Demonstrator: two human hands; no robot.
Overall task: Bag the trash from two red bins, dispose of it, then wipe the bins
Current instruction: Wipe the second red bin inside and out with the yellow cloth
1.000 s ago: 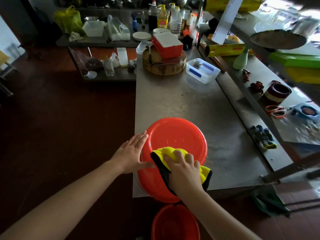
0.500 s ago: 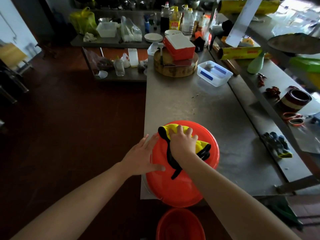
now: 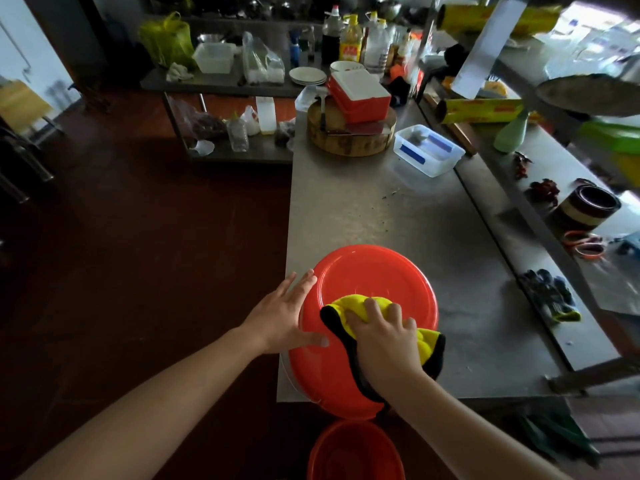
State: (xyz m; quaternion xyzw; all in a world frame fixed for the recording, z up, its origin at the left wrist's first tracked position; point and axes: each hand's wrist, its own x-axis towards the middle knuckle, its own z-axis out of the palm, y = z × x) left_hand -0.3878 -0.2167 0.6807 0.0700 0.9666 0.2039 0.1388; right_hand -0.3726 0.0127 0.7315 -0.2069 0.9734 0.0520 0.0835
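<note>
Second red bin (image 3: 356,452): on the floor, just below the upturned red bin.
Right hand (image 3: 384,337): fingers curled over the yellow cloth, pressing it onto the upturned red bin's base.
Yellow cloth (image 3: 360,303): black-edged, on the near right of that base.
Left hand (image 3: 284,317): fingers straight, flat against the upturned red bin's left side, thumb on its base.
Upturned red bin (image 3: 367,271): base up, overhanging the near corner of the steel table (image 3: 381,216).
Chopping block (image 3: 349,140): well beyond the upturned red bin.

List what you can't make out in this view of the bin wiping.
Head view only.
The cloth: largely covered by the right hand.
The lower bin: cut off by the bottom edge.
The bottles at the back: labels too small, blurred.
</note>
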